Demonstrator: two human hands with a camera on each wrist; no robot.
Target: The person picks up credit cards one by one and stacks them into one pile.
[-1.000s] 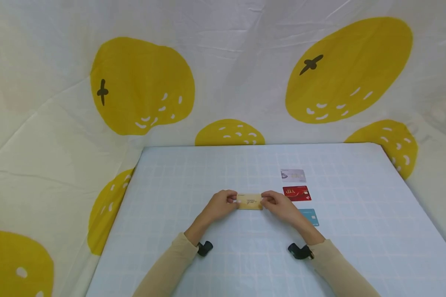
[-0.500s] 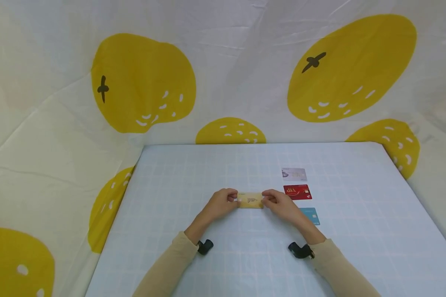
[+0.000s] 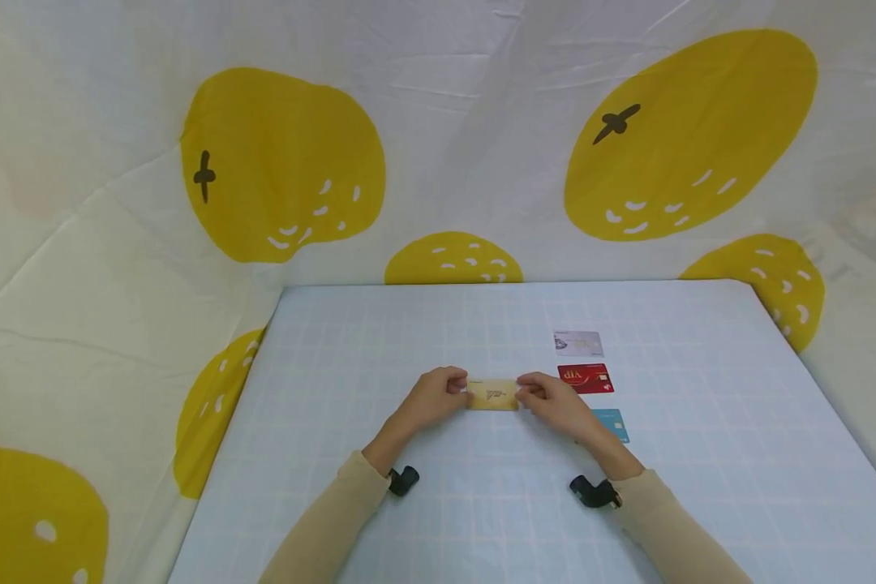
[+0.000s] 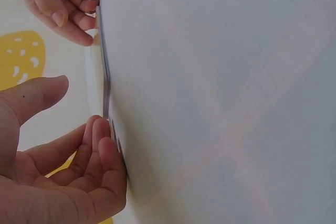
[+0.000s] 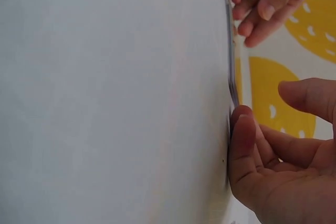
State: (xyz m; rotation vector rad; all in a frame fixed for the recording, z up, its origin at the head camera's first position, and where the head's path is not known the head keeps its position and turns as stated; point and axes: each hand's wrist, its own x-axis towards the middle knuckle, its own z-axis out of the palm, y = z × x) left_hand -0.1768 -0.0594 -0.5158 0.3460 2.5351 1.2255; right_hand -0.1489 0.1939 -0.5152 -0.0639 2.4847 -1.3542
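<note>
A gold card [image 3: 492,395] lies on the table between the two hands in the head view. Low wrist views show its edge [image 4: 106,90] as thin dark layers, so it may be a stack. At its left end, the left hand [image 3: 431,397] touches it with relaxed, bent fingertips, its thumb raised apart. The right hand [image 3: 557,403] touches the opposite end in the same way; its thumb [image 5: 304,95] also stands off. Beside the right hand are a red VIP card [image 3: 591,378] and a teal card [image 3: 613,425], partly covered by the hand and wrist.
A silver card [image 3: 579,344] lies behind the red one, making a column on the right. The table [image 3: 380,341] has a pale checked cover. A white curtain [image 3: 467,146] with yellow fruit prints hangs behind and at the sides. Black wrist cameras [image 3: 593,491] sit on both wrists.
Both hands and the gold card keep almost the same place. The fingers shift only slightly at the card's ends; the view itself moves a little.
</note>
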